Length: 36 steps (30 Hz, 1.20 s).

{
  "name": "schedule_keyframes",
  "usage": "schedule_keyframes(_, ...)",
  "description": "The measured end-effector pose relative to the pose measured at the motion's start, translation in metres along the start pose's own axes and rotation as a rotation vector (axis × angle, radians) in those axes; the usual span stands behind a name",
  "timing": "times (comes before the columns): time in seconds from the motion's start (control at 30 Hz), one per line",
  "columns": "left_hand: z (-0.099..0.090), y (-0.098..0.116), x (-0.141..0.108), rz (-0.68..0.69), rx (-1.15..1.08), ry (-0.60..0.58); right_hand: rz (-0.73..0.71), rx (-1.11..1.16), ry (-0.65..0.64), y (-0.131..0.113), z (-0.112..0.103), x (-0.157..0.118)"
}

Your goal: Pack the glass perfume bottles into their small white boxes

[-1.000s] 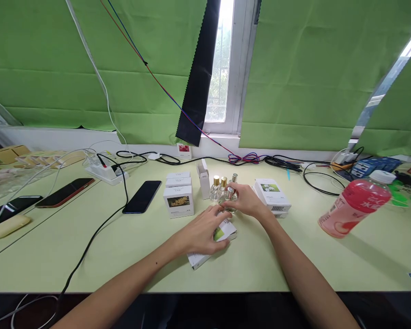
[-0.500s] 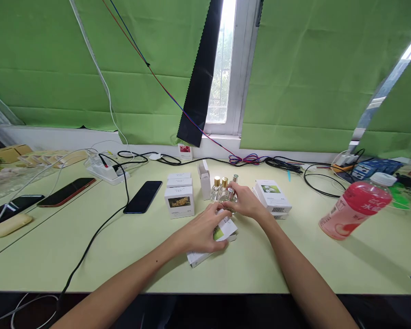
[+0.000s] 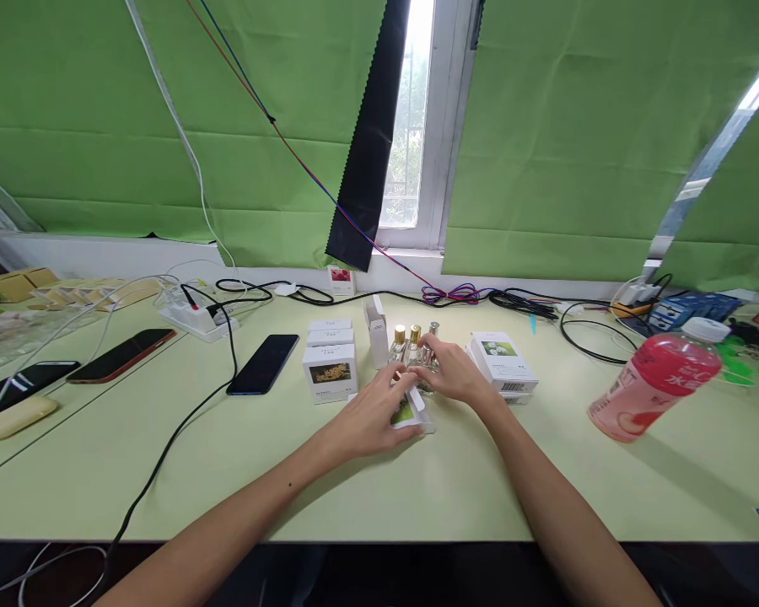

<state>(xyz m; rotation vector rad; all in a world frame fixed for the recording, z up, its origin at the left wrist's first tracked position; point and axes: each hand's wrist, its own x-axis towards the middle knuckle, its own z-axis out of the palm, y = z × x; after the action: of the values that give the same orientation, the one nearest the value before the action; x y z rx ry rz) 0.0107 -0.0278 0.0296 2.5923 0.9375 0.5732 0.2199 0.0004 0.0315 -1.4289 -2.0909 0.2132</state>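
A white carton with a green picture [image 3: 403, 411] lies under my left hand [image 3: 370, 415], thumb along its near side and fingers over its top; its end flap stands open. My right hand [image 3: 456, 369] bends its fingers around a small glass bottle just beyond that flap, mostly hidden by the fingers. Close behind the fingertips stand small perfume bottles, two with gold caps [image 3: 401, 334] and one with a silver cap [image 3: 433, 328]. An upright opened white carton [image 3: 376, 331] is left of them.
White cartons with a yellow-flower picture [image 3: 331, 373] stand left, and stacked cartons [image 3: 503, 361] lie right. A black phone [image 3: 264, 364], a power strip [image 3: 201, 319] and cables occupy the left and back. A pink drink bottle [image 3: 656, 379] leans at right.
My left hand has shifted the carton slightly away from me and up toward the bottles, turning it. The right fingers have moved slightly down and toward the carton's open end.
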Motion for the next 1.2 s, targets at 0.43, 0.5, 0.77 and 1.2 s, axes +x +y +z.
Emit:
schedule_keyframes(0.43, -0.0017, -0.0024, -0.0017, -0.102, -0.031, -0.066, 0.061, -0.019, 0.042, -0.0023, 0.0009, -0.0011)
schedule_keyframes(0.5, -0.002, -0.0041, -0.0023, -0.089, -0.043, -0.065, 0.08, -0.005, 0.056, -0.0034, 0.0001, -0.0009)
schedule_keyframes(0.77, -0.0027, -0.0013, -0.0001, -0.124, -0.013, -0.057, 0.087, -0.019, 0.079, -0.0035, -0.0036, -0.0011)
schedule_keyframes(1.2, -0.0011, -0.0046, 0.0011, -0.155, 0.004, -0.031, 0.116, -0.087, 0.094, -0.0051, -0.002, -0.0004)
